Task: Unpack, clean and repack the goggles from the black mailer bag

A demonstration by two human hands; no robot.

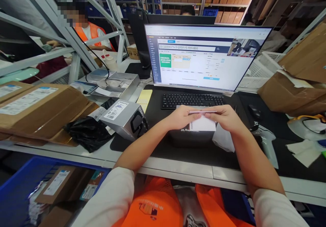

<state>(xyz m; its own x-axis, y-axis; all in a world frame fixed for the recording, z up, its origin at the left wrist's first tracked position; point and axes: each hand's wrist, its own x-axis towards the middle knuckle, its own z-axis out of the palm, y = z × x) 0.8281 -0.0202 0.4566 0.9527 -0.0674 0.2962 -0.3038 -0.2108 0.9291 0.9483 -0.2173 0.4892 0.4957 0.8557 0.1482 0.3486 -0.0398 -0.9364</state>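
In front of the keyboard, my left hand point(181, 117) and my right hand point(227, 117) pinch a white folded leaflet or thin booklet point(204, 123) from both sides. Both thumbs press on its near face. Directly under it is a dark box point(189, 139) with white lettering, partly covered by the leaflet. A crumpled whitish plastic bag point(223, 139) lies by my right wrist. Left of my left forearm stands a grey printed box point(124, 119) with a white label on top.
A monitor point(203, 57) and keyboard point(191, 100) stand beyond my hands. To the right are a mouse point(254, 111) and a handheld scanner point(266, 145). Cartons point(38, 108) and a black bag point(89, 132) crowd the left. A blue bin point(15, 186) sits below. A co-worker point(93, 33) is behind the frame.
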